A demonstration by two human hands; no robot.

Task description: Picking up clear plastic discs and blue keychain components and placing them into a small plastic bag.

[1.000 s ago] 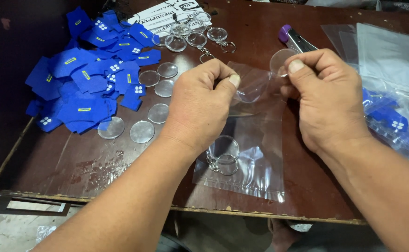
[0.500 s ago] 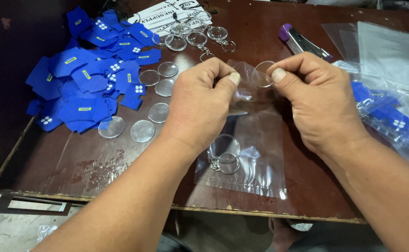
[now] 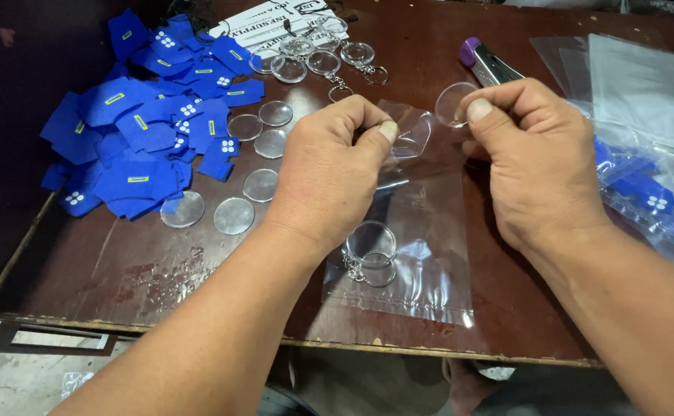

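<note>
I see my left hand (image 3: 329, 177) curled over the top of a clear plastic bag (image 3: 410, 239); its thumb and first finger are pressed together on the bag's open top edge, pinching it; the wrist comes up from the bottom left. My right hand (image 3: 533, 158) is raised just beside it, fingers bent in; the thumb and first finger pinch a small clear round disc (image 3: 454, 104) at the bag's mouth, just above the opening. The bag lies flat on the dark brown table (image 3: 152, 270) and runs down toward the near edge; inside it, low down, sits a clear keyring (image 3: 369, 250) with a little chain. To the left there is a heap of blue cloth pieces (image 3: 144, 131); loose clear discs (image 3: 233, 216) lie beside the heap. At the top more keyrings (image 3: 325, 58) rest by a white paper; on the right are more clear bags (image 3: 637, 85); a purple-tipped tool (image 3: 483, 62) lies just behind my right hand.
</note>
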